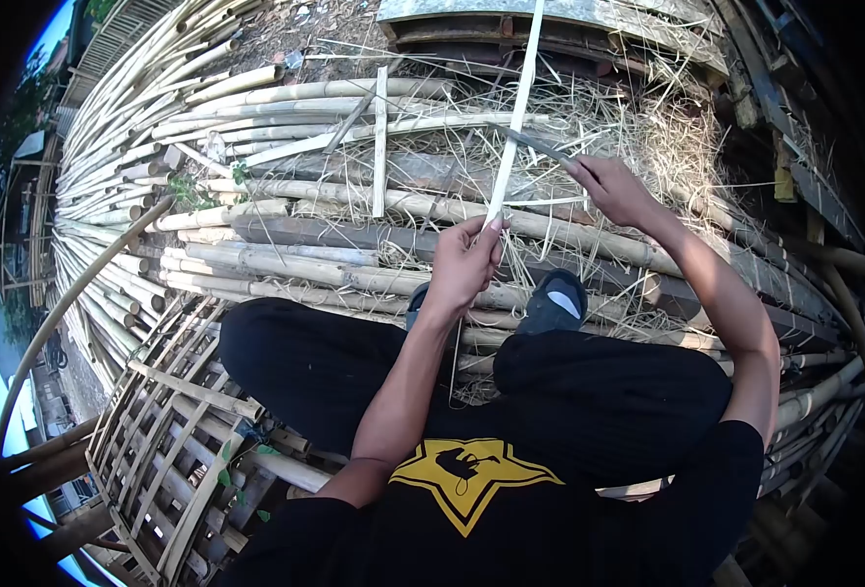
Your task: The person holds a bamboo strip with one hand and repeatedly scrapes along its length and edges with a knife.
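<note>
My left hand (466, 256) is closed around the lower end of a long pale bamboo strip (523, 88), which points up and away from me past the top of the view. In my right hand (610, 188) is the handle of a knife (540, 146). Its dark blade lies across the strip, some way above my left fingers. Thin bamboo shavings (589, 117) are strewn below and around both hands. Another flat bamboo piece (379, 147) rests on the poles to the left of the strip.
Many bamboo poles (110, 196) are stacked at the left and run beneath my feet. A woven bamboo lattice (173, 430) stands at lower left, near a curved pole (80, 293). Wooden pallets (550, 24) lie at the far side. My shoe (555, 301) rests on the poles.
</note>
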Demonstrator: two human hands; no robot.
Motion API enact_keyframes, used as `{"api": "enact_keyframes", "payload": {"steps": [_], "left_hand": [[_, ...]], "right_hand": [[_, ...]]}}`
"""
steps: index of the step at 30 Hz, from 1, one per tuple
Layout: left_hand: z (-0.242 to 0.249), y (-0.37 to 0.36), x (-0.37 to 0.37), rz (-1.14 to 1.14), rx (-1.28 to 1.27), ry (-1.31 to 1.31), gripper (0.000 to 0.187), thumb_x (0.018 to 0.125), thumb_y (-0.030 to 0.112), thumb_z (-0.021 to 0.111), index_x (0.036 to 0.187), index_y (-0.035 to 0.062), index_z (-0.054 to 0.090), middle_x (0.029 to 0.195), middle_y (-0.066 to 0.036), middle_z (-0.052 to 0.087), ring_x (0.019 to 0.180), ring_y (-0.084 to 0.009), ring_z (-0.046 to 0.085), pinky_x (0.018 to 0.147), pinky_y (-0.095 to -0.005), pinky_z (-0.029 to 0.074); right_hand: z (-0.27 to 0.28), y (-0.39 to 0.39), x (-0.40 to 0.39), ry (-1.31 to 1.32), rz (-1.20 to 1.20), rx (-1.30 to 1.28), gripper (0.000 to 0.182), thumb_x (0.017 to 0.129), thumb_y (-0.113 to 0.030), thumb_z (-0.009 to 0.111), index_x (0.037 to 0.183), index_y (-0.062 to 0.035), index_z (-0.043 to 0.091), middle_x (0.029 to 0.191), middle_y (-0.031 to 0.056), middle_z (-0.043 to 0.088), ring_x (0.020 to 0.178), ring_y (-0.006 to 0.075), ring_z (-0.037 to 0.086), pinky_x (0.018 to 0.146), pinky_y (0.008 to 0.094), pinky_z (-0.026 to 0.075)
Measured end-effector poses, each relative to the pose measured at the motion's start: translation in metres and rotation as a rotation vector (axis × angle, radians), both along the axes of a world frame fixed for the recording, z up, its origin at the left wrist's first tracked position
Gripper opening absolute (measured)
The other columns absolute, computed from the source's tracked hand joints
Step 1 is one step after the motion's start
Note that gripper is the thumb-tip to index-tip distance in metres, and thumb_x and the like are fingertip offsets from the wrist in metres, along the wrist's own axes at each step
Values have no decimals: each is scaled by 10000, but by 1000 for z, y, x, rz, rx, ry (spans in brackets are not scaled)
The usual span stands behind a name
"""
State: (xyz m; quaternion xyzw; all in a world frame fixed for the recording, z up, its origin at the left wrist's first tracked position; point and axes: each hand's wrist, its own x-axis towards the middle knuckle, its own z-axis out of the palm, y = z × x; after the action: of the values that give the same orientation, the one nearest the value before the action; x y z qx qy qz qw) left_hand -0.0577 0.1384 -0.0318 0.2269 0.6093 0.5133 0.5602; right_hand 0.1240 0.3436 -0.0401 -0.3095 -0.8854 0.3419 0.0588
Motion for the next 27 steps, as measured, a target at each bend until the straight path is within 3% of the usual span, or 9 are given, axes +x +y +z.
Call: {"api": "enact_keyframes", "payload": {"steps": [2, 5, 9, 14, 16, 19, 22, 24, 27], "left_hand": [[1, 0, -4, -7, 29, -258, 279, 1010, 241, 498, 1128, -1, 573, 676, 12, 511, 429, -26, 360, 392, -169, 260], [0, 0, -3, 35, 77, -316, 277, 1019, 233, 472, 1139, -4, 554, 692, 7, 508, 450, -26, 370, 389, -177, 256], [-1, -1, -1, 21, 6, -273, 269, 1022, 223, 463, 1143, -4, 540, 695, 11, 494, 461, -26, 363, 388, -183, 254], [6, -5, -4, -19, 32, -371, 261, 1017, 220, 477, 1145, 1, 537, 689, 17, 477, 449, -26, 327, 382, -186, 231], [5, -8, -1, -60, 19, -408, 261, 1015, 218, 480, 1148, 1, 538, 687, 19, 474, 448, -24, 324, 380, -184, 227], [1, -10, -1, -93, 25, -483, 261, 1012, 216, 487, 1150, 1, 542, 689, 19, 471, 453, -17, 324, 382, -176, 229], [4, -2, -5, -12, 12, -417, 260, 1011, 216, 490, 1147, 2, 545, 703, 11, 483, 458, -14, 331, 391, -168, 241], [3, -1, -2, -3, 9, -392, 260, 1009, 221, 497, 1143, 3, 547, 706, 14, 487, 458, -14, 335, 392, -168, 242], [7, 2, 1, 28, 15, -348, 232, 977, 199, 562, 1107, 7, 560, 677, 29, 486, 457, -10, 347, 392, -173, 244]], "right_hand": [[2, -26, -12, -64, 140, -39, 432, 1007, -376, 427, 820, -17, 579, 592, 186, 542, 538, 358, 549, 580, 451, 454], [4, -44, -18, -62, 191, -22, 435, 1001, -407, 417, 873, -29, 591, 639, 206, 575, 618, 418, 566, 640, 511, 463], [5, -60, -20, -98, 231, -47, 451, 995, -437, 413, 884, -38, 590, 670, 218, 582, 665, 434, 575, 660, 521, 461], [8, -44, -23, -109, 187, -72, 466, 1001, -425, 401, 864, -21, 590, 651, 225, 561, 662, 423, 568, 640, 505, 442], [-8, -1, -11, -73, 14, 39, 495, 1004, -418, 396, 803, -1, 572, 617, 221, 532, 605, 415, 516, 625, 480, 421], [-10, 64, 24, -159, -273, 118, 573, 1007, -473, 376, 796, 27, 559, 608, 181, 514, 560, 317, 492, 593, 449, 391], [3, 48, 24, -8, -337, 102, 578, 1014, -470, 367, 790, 33, 544, 601, 155, 490, 559, 267, 458, 587, 432, 377], [5, 20, 11, 5, -157, 30, 498, 1018, -402, 402, 790, 21, 536, 603, 157, 474, 547, 257, 424, 577, 412, 368], [30, -34, -16, -187, 142, -114, 485, 1010, -405, 396, 806, 0, 567, 655, 187, 551, 605, 359, 541, 622, 437, 441]]}}
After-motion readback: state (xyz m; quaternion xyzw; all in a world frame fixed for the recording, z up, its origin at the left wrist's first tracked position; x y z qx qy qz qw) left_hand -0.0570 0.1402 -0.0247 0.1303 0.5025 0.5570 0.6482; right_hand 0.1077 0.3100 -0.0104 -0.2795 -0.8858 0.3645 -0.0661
